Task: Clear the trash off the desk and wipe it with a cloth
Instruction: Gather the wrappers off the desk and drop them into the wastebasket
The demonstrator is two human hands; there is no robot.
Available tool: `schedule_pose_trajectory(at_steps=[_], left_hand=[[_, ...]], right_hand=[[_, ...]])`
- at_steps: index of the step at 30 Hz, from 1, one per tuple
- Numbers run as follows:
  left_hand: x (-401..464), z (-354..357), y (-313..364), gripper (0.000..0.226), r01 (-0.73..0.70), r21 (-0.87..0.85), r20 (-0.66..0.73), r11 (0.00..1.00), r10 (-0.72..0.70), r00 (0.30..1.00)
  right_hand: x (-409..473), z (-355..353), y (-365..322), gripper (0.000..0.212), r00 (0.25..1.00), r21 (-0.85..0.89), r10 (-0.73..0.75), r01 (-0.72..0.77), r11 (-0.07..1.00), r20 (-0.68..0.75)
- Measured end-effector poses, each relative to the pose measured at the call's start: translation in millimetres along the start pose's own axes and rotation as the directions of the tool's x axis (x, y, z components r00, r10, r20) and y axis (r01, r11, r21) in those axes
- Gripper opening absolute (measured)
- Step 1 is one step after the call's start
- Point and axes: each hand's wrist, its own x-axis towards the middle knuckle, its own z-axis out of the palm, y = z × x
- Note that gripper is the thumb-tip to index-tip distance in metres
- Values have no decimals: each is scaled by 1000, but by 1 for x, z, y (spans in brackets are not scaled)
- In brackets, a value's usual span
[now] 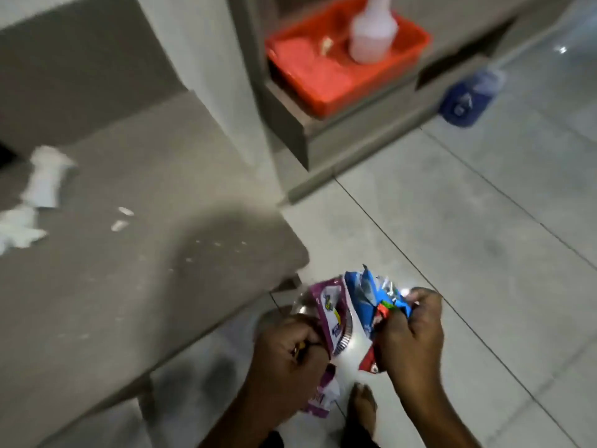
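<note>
My left hand (284, 357) grips a purple snack wrapper (326, 315), and more purple wrapper hangs below the fist. My right hand (410, 334) is closed on a bunch of blue and red wrappers (374, 295). Both hands hold the wrappers together over the floor, just off the grey desk's (145, 253) rounded corner. Crumpled white tissues (45, 179) lie at the desk's far left, with small white scraps (121, 218) and crumbs scattered toward the middle.
A red tray (403, 56) holding a whitish spray bottle (371, 33) sits on a low shelf behind the desk. A blue bag-like object (468, 98) lies on the tiled floor to the right. My bare foot (363, 405) stands below the hands.
</note>
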Motion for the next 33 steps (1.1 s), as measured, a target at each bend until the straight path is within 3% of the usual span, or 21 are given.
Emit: schedule_pose_trajectory(at_steps=[2,4,6,9,13,15,18,20,22,24,25,27,28,30,33], left_hand=[[23,50,-54,32,224,-144,81,964,-214,973],[54,85,-115,44,432,-231,112,872,-417,902],[92,106,-172,35,541,-251,81,803,-540,838],[149,126,-254,22,625,-192,-2,756,-637,771],[190,138,-345,25,718,-96,-30,689,-723,690],[197,142,-378,24,788,-50,13,614,-788,615],[201,149,-417,27,857,-35,127,514,-849,514],[202,152,-437,35,880,-43,236,473,-851,469],[206,152,-444,45,894,-57,344,444,-832,435],[209,148,-438,43,881,-96,328,463,-821,467],[211,146,-432,37,847,-91,250,523,-811,528],[209,141,-413,21,726,67,35,684,-729,683],[207,137,-400,19,640,224,-27,735,-652,758],[200,130,-370,29,448,555,-22,702,-525,851],[179,119,-301,52,228,757,112,612,-466,878]], right_hand=[[32,-1,70,22,992,-49,126,-125,991,27],[56,14,136,9,969,-66,237,-233,970,66],[74,39,183,11,928,-92,334,-322,942,164],[100,88,242,14,808,-142,441,-420,896,390],[124,148,308,23,776,-297,479,-383,875,411],[129,168,337,24,777,-436,488,-309,845,397],[137,193,377,32,773,-556,494,-225,800,399],[145,205,395,35,762,-545,500,-234,805,412],[152,210,406,48,693,-550,511,-196,812,508],[160,211,410,76,576,-683,539,47,729,615],[163,209,408,91,534,-721,539,214,659,651],[163,201,396,100,497,-730,546,336,595,674],[162,195,385,93,503,-719,526,356,596,685],[159,181,360,67,549,-693,463,342,635,696],[143,138,293,49,636,-627,344,289,723,691]])
